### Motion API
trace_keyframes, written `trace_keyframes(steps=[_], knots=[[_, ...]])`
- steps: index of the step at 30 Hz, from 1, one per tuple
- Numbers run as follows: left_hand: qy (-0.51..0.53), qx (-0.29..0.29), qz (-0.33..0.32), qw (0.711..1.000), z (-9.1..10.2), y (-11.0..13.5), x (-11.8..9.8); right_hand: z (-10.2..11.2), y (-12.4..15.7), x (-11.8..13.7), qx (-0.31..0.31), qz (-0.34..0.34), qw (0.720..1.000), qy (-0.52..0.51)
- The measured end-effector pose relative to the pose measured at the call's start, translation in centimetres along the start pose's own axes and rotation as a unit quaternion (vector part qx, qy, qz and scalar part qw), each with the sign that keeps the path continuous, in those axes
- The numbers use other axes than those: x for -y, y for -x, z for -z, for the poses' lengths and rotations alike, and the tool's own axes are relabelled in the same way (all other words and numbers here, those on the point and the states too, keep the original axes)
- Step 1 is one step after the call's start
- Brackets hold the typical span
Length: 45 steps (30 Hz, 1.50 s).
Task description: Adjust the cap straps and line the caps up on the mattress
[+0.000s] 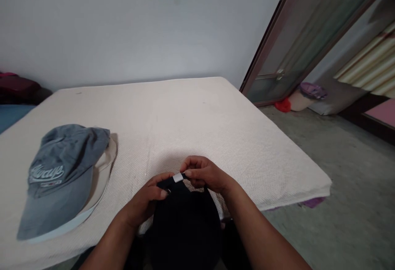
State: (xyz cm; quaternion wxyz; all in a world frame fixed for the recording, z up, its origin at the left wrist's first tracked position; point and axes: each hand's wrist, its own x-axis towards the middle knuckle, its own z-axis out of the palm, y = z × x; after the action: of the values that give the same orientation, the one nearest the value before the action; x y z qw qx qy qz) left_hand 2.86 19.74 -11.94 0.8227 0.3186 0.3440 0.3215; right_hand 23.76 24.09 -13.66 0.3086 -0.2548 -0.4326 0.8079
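Strap of a black cap (185,231) is caught between two hands. The left hand (142,201) grasps the strap's left end, thumb on the near side, close to a small shiny ring (168,191), and the index finger along the far edge. The right hand (207,174) pinches the strap between thumb and fingertips, just right of a white label (178,178). The cap is in front of the person, at the near edge of the bed (197,117), its strap side toward the wall and its rounded dark crown toward the person; its lower part runs out of view at the bottom.

Left of the hands, well apart from them, a gray cap (66,159) lies on the bed, brim toward the near left, with white "Always" lettering (47,173) on its front. It rests on top of a beige cap (106,161), which shows along its right side, with a pale brim edge below.

A cream cover lies over the bed, and some purple cloth (313,202) peeks out under its right corner. Behind stands a pale wall (138,27). To the right are a door (277,56) with glass, a bin (300,100) with a purple liner, a red thing (283,105) just beside it, a striped curtain (370,66) and gray floor (354,196). At the far left sits a dark red item (18,88), too unclear to name, above a blue surface (14,114).
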Motion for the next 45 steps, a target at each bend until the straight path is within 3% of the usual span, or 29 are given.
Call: trace_keyframes(steps=[18, 28, 35, 40, 45], knots=[[0.045, 0.036, -0.017, 0.998, -0.7, -0.6, 0.5, -0.2, -0.2, 0.2, -0.026, 0.006, 0.999, -0.034], [0.017, -0.035, -0.027, 0.999, -1.8, -0.9, 0.0, -0.2, -0.1, 0.2, -0.052, 0.002, 0.998, 0.022], [-0.064, -0.075, -0.019, 0.995, -1.0, -1.3, 0.8, -0.1, 0.3, 0.3, 0.013, 0.002, 0.998, 0.057], [-0.166, -0.088, -0.054, 0.981, -1.2, -1.3, 1.2, -0.3, 0.3, 0.4, -0.015, -0.014, 0.997, 0.074], [-0.187, -0.115, -0.075, 0.973, -1.7, -1.1, 0.8, -0.6, 0.1, 0.4, -0.031, -0.005, 0.997, 0.065]])
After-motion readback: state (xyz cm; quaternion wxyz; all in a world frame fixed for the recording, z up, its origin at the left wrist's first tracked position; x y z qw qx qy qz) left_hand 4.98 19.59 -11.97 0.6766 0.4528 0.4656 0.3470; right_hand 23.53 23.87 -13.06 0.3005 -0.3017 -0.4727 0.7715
